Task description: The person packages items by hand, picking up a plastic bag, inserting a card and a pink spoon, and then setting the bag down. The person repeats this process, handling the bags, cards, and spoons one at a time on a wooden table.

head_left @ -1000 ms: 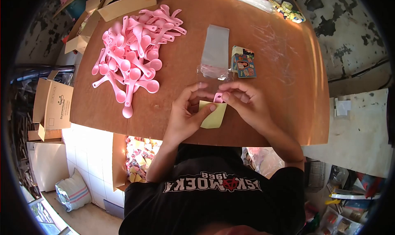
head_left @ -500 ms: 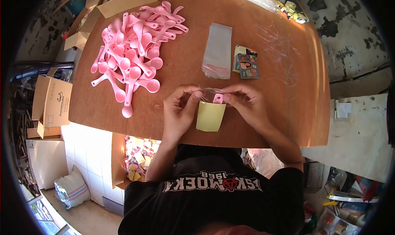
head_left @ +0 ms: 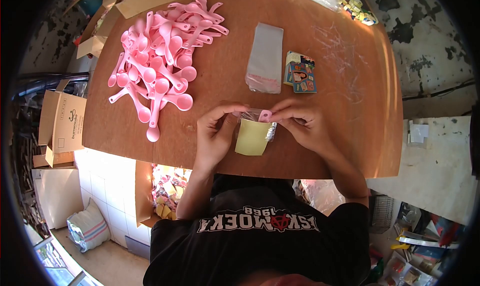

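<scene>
Brown tabletop [head_left: 350, 111]: 2 hands [head_left: 215, 136] [head_left: 305, 128] pinch crinkly (clear) bag [head_left: 269, 132].

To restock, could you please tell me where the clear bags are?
Head view, centre: the clear bags lie between the pink spoon pile, left, and the picture cards, right.
</scene>
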Tool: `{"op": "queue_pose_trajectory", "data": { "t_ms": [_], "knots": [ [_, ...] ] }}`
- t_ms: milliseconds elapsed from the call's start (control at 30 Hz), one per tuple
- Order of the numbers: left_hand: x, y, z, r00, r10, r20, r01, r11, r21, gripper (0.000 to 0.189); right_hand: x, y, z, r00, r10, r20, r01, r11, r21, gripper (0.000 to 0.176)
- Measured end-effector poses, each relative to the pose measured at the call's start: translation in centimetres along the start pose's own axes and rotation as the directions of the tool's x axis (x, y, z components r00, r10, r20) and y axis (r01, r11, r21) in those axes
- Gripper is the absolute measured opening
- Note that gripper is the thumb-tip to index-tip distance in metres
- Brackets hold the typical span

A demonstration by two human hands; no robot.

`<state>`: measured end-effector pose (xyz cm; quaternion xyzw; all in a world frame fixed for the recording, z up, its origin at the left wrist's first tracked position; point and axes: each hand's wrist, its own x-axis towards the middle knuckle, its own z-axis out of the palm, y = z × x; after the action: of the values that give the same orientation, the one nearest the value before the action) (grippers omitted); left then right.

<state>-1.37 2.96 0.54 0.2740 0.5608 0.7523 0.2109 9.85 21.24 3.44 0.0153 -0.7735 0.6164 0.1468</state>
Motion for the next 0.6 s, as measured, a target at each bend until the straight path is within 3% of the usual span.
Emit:
{"op": "queue_pose_trajectory", "data": {
  "t_ms": [100,167,300,367,400,600],
  "knots": [
    [0.0,0.0,-0.3,1.0,0.012,0.018,-0.012,1.0,-0.002,0.016,-0.2,0.2,-0.1,1.0,0.001,0.005,-0.001,0.998,-0.068,0.02],
    [-0.2,0.0,-0.5,0.994,-0.109,0.021,0.111,0.986,-0.123,0.016,-0.1,0.1,-0.1,1.0,-0.013,0.018,0.015,0.992,-0.122,0.021],
    [-0.2,0.9,0.3,0.996,-0.091,0.009,0.091,0.991,-0.098,0.016,-0.3,0.2,0.2,1.0,0.005,-0.023,-0.008,0.992,-0.125,0.019],
    [-0.2,0.5,0.5,0.998,-0.06,-0.016,0.059,0.998,-0.03,0.015,-0.5,0.1,0.5,0.998,0.026,-0.052,-0.023,0.998,0.052,0.018],
    [-0.2,0.4,0.5,0.998,-0.059,-0.015,0.059,0.998,-0.029,0.015,-0.4,0.1,0.6,0.998,0.026,-0.052,-0.023,0.998,0.052,0.018],
    [-0.1,0.3,0.8,0.995,-0.002,-0.102,-0.001,1.0,-0.03,0.022,-0.4,0.6,0.6,0.995,-0.103,-0.003,0.1,0.978,-0.183,0.018]
  ]
}}
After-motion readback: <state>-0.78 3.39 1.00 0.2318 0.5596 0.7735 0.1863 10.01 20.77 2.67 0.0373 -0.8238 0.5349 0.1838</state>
